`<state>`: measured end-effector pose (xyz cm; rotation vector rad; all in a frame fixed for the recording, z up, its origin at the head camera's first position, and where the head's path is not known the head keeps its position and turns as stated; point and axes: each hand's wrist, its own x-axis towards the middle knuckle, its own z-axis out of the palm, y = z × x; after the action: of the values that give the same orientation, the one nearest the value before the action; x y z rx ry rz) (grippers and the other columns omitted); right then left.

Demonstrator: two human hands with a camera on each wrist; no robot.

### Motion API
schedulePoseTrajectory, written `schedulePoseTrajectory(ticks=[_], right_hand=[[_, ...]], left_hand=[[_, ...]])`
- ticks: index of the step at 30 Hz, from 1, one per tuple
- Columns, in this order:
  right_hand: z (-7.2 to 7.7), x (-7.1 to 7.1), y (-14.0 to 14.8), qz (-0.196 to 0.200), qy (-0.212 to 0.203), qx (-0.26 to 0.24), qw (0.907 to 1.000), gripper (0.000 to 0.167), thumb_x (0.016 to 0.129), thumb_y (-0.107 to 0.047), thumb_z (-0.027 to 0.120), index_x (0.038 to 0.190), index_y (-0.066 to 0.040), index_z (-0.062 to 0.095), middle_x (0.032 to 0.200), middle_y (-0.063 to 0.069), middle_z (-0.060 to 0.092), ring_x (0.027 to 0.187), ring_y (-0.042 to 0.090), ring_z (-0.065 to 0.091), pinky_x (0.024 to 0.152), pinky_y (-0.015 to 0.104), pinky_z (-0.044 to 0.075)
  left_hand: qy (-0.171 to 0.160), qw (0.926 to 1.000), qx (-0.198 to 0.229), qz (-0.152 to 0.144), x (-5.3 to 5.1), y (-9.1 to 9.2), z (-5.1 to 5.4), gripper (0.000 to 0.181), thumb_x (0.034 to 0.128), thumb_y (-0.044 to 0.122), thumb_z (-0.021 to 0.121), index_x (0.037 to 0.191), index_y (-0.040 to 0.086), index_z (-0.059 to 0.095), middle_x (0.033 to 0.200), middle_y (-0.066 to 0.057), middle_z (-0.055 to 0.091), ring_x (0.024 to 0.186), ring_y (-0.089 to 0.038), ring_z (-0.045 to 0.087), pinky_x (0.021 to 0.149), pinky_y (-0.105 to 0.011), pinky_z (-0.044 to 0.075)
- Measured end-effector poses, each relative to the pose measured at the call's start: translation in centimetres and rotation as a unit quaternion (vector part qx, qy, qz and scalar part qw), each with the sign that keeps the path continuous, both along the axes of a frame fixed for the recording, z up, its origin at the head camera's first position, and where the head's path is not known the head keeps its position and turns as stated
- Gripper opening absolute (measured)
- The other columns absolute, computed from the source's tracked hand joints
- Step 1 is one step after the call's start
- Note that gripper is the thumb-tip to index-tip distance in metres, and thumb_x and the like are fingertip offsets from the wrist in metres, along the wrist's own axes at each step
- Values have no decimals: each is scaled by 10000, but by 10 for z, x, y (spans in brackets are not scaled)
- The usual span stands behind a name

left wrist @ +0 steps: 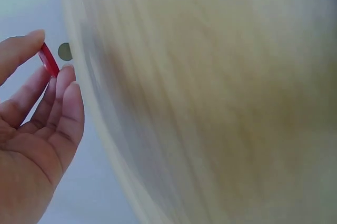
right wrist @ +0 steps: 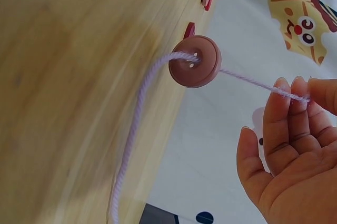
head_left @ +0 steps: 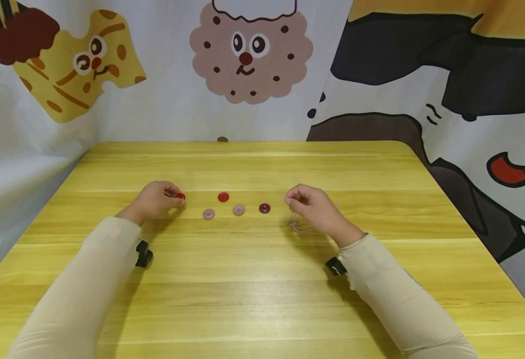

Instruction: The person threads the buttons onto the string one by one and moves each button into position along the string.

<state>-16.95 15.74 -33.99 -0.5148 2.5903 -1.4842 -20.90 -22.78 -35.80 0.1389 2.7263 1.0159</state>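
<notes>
My left hand [head_left: 156, 202] pinches a red button [left wrist: 49, 60] between thumb and fingertips, just above the left side of the table. The right hand [head_left: 314, 207] pinches one end of a pale purple yarn [right wrist: 140, 98]. A dusty pink button [right wrist: 196, 70] is threaded on that yarn, seen up close in the right wrist view. Between the hands lie a red button [head_left: 223, 197], two pink buttons [head_left: 208, 214] [head_left: 238, 210] and a dark red button [head_left: 264, 208]. Some of the yarn trails below my right hand onto the tabletop.
The yellow wood-grain table [head_left: 244, 299] spreads out under both arms. A white curtain [head_left: 154, 114] with cartoon food prints hangs behind its far edge. Black wrist-worn devices [head_left: 144, 253] sit below the beige sleeves [head_left: 96, 269].
</notes>
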Motion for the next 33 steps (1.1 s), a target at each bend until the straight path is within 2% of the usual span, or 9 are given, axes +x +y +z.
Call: schedulePoseTrajectory(ticks=[7, 19, 27, 33], right_hand=[[0, 0, 0, -33, -12, 19, 10000, 157, 987, -147, 562, 1030, -8, 622, 850, 104, 599, 771, 333, 530, 656, 296, 445], [0, -2, 0, -85, 3, 36, 10000, 149, 991, -164, 558, 1020, -35, 628, 906, 190, 603, 771, 277, 539, 690, 314, 454], [0, -2, 2, -79, 31, 19, 10000, 153, 991, -165, 558, 1020, -31, 626, 884, 162, 601, 782, 326, 534, 688, 309, 449], [-1, -3, 3, -76, 68, 47, 9999, 147, 992, -154, 555, 1022, -30, 627, 880, 157, 600, 792, 348, 537, 692, 321, 452]], left_hand=[[33, 9997, 226, 113, 1, 5, 2, 345, 938, 194, 631, 1175, -45, 556, 1128, -208, 580, 1008, -318, 561, 787, -340, 478], [178, 9979, 541, 300, 2, 16, 7, 351, 952, 210, 613, 1205, -19, 530, 1164, -207, 565, 1040, -325, 535, 838, -388, 470], [396, 9927, 1073, 389, 4, 27, 11, 340, 947, 210, 624, 1185, -11, 525, 1152, -188, 571, 1071, -316, 547, 878, -388, 460], [556, 9890, 1285, 485, 3, 37, 14, 331, 939, 177, 629, 1191, -13, 527, 1144, -168, 581, 1062, -293, 559, 869, -352, 462]])
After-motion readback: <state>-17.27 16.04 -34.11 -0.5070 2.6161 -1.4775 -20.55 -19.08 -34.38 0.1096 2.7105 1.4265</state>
